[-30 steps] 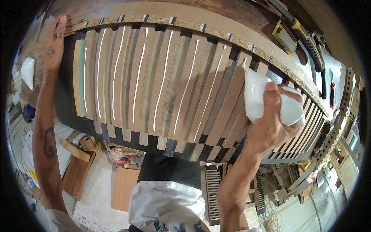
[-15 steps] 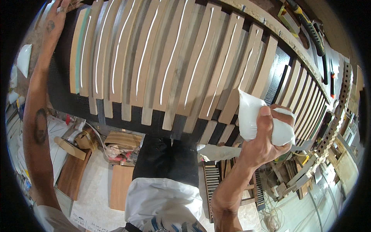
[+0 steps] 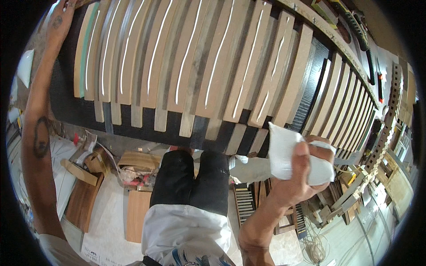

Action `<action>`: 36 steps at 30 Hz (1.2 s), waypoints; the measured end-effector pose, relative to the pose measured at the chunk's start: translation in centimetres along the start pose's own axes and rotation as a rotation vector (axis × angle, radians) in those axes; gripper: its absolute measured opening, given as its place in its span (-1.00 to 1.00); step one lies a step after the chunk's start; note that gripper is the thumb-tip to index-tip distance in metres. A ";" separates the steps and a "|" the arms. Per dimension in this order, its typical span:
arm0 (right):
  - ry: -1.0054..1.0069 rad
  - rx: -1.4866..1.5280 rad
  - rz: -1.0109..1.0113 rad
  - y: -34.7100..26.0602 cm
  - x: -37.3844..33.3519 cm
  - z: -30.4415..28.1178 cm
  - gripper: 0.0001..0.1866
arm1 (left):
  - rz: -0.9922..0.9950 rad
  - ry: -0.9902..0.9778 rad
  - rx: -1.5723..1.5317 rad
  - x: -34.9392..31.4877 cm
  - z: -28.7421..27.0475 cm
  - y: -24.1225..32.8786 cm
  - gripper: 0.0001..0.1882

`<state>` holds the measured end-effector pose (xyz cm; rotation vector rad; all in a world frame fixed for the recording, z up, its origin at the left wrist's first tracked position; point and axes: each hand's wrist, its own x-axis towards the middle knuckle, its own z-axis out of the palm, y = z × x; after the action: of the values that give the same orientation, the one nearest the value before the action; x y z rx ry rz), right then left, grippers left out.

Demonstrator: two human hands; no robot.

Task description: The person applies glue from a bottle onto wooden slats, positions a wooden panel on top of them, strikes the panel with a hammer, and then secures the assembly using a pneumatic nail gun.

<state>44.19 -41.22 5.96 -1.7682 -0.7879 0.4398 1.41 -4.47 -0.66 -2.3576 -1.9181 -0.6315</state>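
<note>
My right hand (image 3: pixel 298 175) is closed around a white squeeze bag (image 3: pixel 283 144). Its pointed tip sits at the near end of a brown wooden strip (image 3: pixel 292 84) that bears no white line. Several neighbouring strips each carry a long bead of white glue (image 3: pixel 265 35). Greyish slats (image 3: pixel 187 126) show between them, all lying on a black panel (image 3: pixel 82 111). At the far left corner my left hand (image 3: pixel 61 15) rests by the panel's edge, fingers stretched out and partly cut off by the picture's border.
A chipped board edge (image 3: pixel 330 33) bounds the far side, with a black-and-yellow tool (image 3: pixel 360 37) beyond it. On the right lies a second group of narrow strips (image 3: pixel 339 104). Wood offcuts (image 3: pixel 84 199) and a brown board (image 3: pixel 138 213) are on the floor below.
My right hand and the bag have moved nearer to me, to the strip's near end. The bead on the strip left of the bare one now runs farther down. My left hand stays put.
</note>
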 end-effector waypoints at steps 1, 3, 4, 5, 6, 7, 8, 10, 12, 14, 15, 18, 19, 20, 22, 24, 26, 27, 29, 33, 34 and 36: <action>0.075 0.108 0.094 -0.6 0.6 0.1 -0.79 | -0.010 0.007 0.049 0.5 0.2 -1.3 -0.09; 0.093 0.215 0.100 -0.8 3.0 0.3 -0.74 | -0.037 0.000 0.165 1.2 0.8 -3.8 -0.11; 0.112 0.231 0.113 -0.9 4.5 1.1 -0.72 | -0.054 0.003 0.242 1.4 0.8 -4.8 -0.12; 0.251 0.124 0.041 -0.5 6.2 2.5 -0.71 | -0.030 -0.048 0.122 0.9 1.2 -3.4 -0.11; 0.087 0.133 0.058 -0.8 7.8 2.7 -0.74 | -0.009 0.007 0.127 0.3 1.1 -2.9 -0.14; 0.069 0.132 0.016 -0.3 9.3 3.3 -0.76 | 0.011 0.061 0.130 -0.4 1.4 -2.3 -0.18; 0.057 0.125 -0.027 0.4 10.6 3.8 -0.77 | 0.034 0.114 0.126 -0.7 1.9 -1.7 -0.22; 0.071 0.039 -0.072 1.2 11.9 4.6 -0.77 | 0.024 0.070 0.036 -0.7 1.3 -1.1 -0.25; 0.044 0.085 -0.016 0.6 12.7 6.3 -0.79 | 0.023 0.047 0.076 -1.0 -2.8 -0.5 -0.26; 0.058 0.036 -0.043 0.7 12.7 6.3 -0.80 | -0.012 0.088 0.000 -2.2 -0.2 1.5 -0.23; 0.077 0.039 -0.055 0.7 12.9 6.4 -0.80 | -0.033 0.078 0.021 -1.9 -0.1 2.2 -0.22; 0.082 -0.017 -0.042 0.8 13.2 6.3 -0.80 | -0.057 0.061 0.045 -1.6 0.2 2.7 -0.19; 0.080 -0.032 -0.042 0.8 13.2 6.2 -0.79 | -0.060 0.060 0.044 -1.6 0.4 2.7 -0.18; 0.076 -0.042 -0.041 0.7 13.3 6.2 -0.79 | -0.072 0.061 0.053 -1.6 0.4 2.4 -0.18; 0.071 -0.062 -0.032 0.6 13.1 6.1 -0.78 | -0.096 0.061 0.061 -1.6 0.8 1.7 -0.17; 0.057 -0.058 -0.004 0.5 12.9 6.0 -0.77 | -0.107 0.044 0.079 -1.3 -0.2 1.4 -0.17; 0.044 -0.035 0.009 0.3 12.4 5.5 -0.77 | -0.105 0.031 0.082 -1.3 -0.5 1.2 -0.17; 0.040 -0.028 0.013 0.3 12.1 5.2 -0.78 | -0.098 0.027 0.078 -1.3 -0.3 1.1 -0.16; 0.040 -0.032 -0.003 0.7 11.3 4.7 -0.77 | -0.078 0.045 0.082 -1.4 0.1 0.4 -0.15; 0.041 -0.029 -0.025 0.8 9.8 3.7 -0.74 | -0.049 0.091 0.095 -1.0 0.1 0.1 -0.14; 0.041 -0.023 -0.028 0.8 9.4 3.4 -0.73 | -0.046 0.093 0.096 -0.8 -0.3 0.2 -0.14; 0.036 -0.030 -0.061 1.1 8.3 2.5 -0.72 | -0.041 0.104 0.079 -1.0 1.2 0.1 -0.14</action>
<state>48.84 -33.86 4.78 -1.7702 -0.8247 0.3560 1.65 -5.11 -2.11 -2.1986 -1.9156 -0.6549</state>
